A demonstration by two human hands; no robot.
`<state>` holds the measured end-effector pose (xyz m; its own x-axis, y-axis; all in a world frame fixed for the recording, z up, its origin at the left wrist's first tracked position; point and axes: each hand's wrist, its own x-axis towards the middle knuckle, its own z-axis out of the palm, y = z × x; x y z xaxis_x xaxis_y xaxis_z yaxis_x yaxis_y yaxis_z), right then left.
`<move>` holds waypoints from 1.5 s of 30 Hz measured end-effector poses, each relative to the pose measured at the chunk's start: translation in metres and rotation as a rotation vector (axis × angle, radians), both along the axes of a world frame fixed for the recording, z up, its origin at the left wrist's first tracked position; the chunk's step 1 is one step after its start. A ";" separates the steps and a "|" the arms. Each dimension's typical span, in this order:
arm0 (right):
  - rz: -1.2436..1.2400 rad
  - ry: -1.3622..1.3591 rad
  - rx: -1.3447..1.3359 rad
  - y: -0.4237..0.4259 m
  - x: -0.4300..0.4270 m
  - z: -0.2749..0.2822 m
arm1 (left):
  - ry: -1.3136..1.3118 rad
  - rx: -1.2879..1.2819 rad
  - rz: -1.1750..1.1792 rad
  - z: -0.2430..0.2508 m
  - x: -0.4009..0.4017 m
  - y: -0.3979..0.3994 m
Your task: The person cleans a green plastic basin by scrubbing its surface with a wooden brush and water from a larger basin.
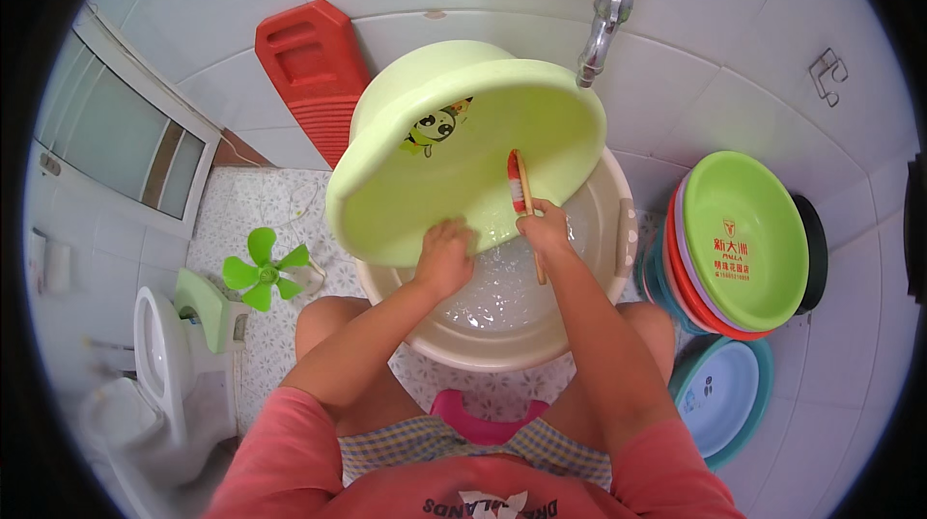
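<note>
A light green plastic basin [384,193] is tilted up over a larger cream plastic tub [500,358], its lower rim down near the water [500,294]. A cartoon panda is printed inside it. My right hand [547,229] grips the wooden handle of a scrub brush [524,182], whose red and white bristles face the basin's inner wall. At the basin's lower rim is my left hand [445,255], fingers slightly blurred and bent over the edge; whether they grip it is unclear.
A metal tap [602,34] juts from the tiled wall above the basin. Left stand a red washboard [311,70], a green-bladed fan [268,275] and a toilet [163,367]. Stacked basins [746,229] lean at the right, above a blue basin [720,399]. A pink stool [489,425] is beneath me.
</note>
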<state>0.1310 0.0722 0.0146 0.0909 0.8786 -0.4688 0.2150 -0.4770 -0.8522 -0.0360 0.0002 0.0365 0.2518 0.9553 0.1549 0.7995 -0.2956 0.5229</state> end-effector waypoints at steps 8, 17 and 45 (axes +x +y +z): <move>-0.008 0.016 0.009 -0.001 -0.001 0.003 | -0.991 -1.299 0.654 -0.008 0.014 -0.027; 0.024 0.102 -0.010 0.002 -0.001 0.006 | -1.695 -0.896 0.996 -0.027 0.008 -0.024; 0.033 0.240 0.012 0.001 -0.029 0.028 | -1.714 -0.892 1.048 -0.022 -0.012 0.006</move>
<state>0.1022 0.0735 0.0429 -0.0511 0.8850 -0.4629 0.0208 -0.4624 -0.8864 -0.0479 0.0062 0.0142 -0.1163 0.5443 -0.8308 -0.7852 0.4618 0.4125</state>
